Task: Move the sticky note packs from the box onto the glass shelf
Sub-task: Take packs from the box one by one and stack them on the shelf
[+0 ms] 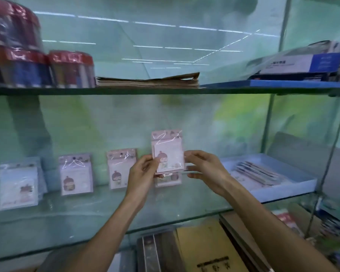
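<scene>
A pink sticky note pack [168, 152] in clear wrap is held upright above the glass shelf [86, 214]. My left hand [143, 171] grips its left edge and my right hand [202, 165] pinches its right edge. Behind and below it another pack [168, 180] stands on the shelf, partly hidden. Three more groups of packs lean against the back: pink packs [121, 170], pink packs [76, 174], and bluish packs [18, 185] at the far left. The light blue box [283, 190] sits on the shelf's right end with several packs [257, 172] lying flat inside.
An upper glass shelf [165, 91] carries wrapped red-lidded tubs [71, 69], a flat stack of brown paper [147, 81] and blue boxed goods [302, 65]. Metal posts [267, 124] stand at the right. Below the shelf lie brown envelopes [208, 250] and dark packs.
</scene>
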The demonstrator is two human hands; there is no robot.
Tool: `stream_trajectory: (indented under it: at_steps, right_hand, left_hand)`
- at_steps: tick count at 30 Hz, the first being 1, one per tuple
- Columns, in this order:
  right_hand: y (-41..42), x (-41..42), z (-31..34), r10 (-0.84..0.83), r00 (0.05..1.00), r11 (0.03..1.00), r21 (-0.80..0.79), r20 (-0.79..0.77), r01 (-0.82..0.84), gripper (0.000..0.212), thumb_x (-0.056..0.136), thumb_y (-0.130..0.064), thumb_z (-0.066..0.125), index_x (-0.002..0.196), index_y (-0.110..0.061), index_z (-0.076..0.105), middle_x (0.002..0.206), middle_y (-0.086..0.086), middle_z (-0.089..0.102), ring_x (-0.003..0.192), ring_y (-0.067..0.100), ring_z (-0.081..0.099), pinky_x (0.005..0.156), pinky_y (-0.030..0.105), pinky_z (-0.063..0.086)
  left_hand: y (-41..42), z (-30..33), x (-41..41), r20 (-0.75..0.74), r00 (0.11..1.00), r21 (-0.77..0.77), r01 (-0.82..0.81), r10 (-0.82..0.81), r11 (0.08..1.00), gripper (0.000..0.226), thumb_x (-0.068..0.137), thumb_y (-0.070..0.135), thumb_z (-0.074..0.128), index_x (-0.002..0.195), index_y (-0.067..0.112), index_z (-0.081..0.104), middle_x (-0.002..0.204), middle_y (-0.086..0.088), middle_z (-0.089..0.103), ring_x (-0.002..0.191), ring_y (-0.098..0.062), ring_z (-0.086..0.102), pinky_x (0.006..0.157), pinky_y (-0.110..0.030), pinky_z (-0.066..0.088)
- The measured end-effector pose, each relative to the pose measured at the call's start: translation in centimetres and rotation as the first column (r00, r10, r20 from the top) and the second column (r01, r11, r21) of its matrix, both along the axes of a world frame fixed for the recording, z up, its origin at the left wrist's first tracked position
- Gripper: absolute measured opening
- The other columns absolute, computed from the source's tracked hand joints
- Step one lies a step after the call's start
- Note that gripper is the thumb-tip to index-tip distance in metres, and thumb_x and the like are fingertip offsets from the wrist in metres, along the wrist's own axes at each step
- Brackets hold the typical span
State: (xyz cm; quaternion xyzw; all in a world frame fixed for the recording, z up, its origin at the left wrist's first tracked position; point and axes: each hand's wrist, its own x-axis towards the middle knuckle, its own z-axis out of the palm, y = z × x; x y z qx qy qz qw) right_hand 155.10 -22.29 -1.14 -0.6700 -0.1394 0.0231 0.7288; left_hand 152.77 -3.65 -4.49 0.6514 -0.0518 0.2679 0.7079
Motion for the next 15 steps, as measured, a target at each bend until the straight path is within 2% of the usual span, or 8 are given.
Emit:
stream_trajectory:
  at_steps: [2,4,7,10,13,15]
  right_hand:
    - [1.5,-0.2,0.1,0.01,1.0,1.0,0.007,-0.003,-0.01,0.021,0.093,-0.017,0.061,0.109,-0.005,0.067,0.095,0.007,0.072,0.079,0.024,0.066,0.068,0.029,0.051]
    - [3.2,-0.3,0.2,0.013,1.0,1.0,0.022,-0.004,-0.013,0.025,0.094,-0.02,0.06,0.112,-0.003,0.066,0.101,0.01,0.071,0.081,0.025,0.066,0.068,0.031,0.051]
    - [5.9,-0.6,0.7,0.004,0.999,1.0,0.026,0.038,-0.004,0.023,0.094,-0.021,0.061,0.11,-0.006,0.067,0.102,0.011,0.071,0.082,0.024,0.066,0.068,0.032,0.052]
    - [8.5,-0.9,1.6,-0.015,0.991,1.0,0.015,0.133,0.013,0.02,0.092,-0.019,0.064,0.111,-0.012,0.065,0.099,0.012,0.071,0.078,0.021,0.066,0.07,0.034,0.053]
    - [10.4,-0.8,2.8,0.007,0.952,0.989,-0.146,0.307,0.04,0.023,0.089,-0.016,0.067,0.113,-0.015,0.068,0.093,0.01,0.069,0.073,0.014,0.062,0.067,0.03,0.051]
    - [11.4,-0.6,3.7,0.08,0.915,0.938,-0.339,0.396,0.065,0.016,0.089,-0.014,0.068,0.104,-0.012,0.072,0.093,0.002,0.07,0.073,0.009,0.06,0.066,0.018,0.048]
  left_hand:
    - [2.4,-0.1,-1.0,0.015,0.999,0.02,-0.037,0.036,0.999,0.008,0.092,0.014,0.063,0.089,0.019,0.068,0.092,0.001,0.074,0.081,-0.011,0.066,0.068,-0.02,0.051]
    - [4.5,-0.2,-2.1,0.018,0.998,0.031,-0.066,0.065,0.997,0.008,0.092,0.014,0.063,0.087,0.019,0.068,0.087,0.004,0.073,0.074,-0.005,0.063,0.061,-0.015,0.047]
    - [7.0,-0.2,-3.4,0.02,0.995,0.068,-0.095,0.094,0.993,0.009,0.091,0.016,0.064,0.084,0.019,0.067,0.083,0.006,0.071,0.073,-0.002,0.062,0.067,-0.02,0.048]
    - [8.8,-0.1,-4.6,0.031,0.995,0.136,-0.1,0.097,0.986,0.009,0.09,0.017,0.065,0.083,0.021,0.067,0.08,0.012,0.073,0.075,0.004,0.064,0.068,-0.012,0.048]
    - [10.3,-0.2,-5.4,0.031,0.995,0.225,-0.097,0.093,0.969,0.006,0.09,0.014,0.066,0.086,0.019,0.068,0.082,0.015,0.074,0.078,0.003,0.066,0.069,-0.01,0.048]
    - [11.5,-0.6,-5.6,0.007,0.994,0.279,-0.104,0.106,0.955,0.002,0.089,0.016,0.067,0.09,0.015,0.068,0.088,0.009,0.075,0.084,-0.001,0.068,0.073,-0.011,0.049]
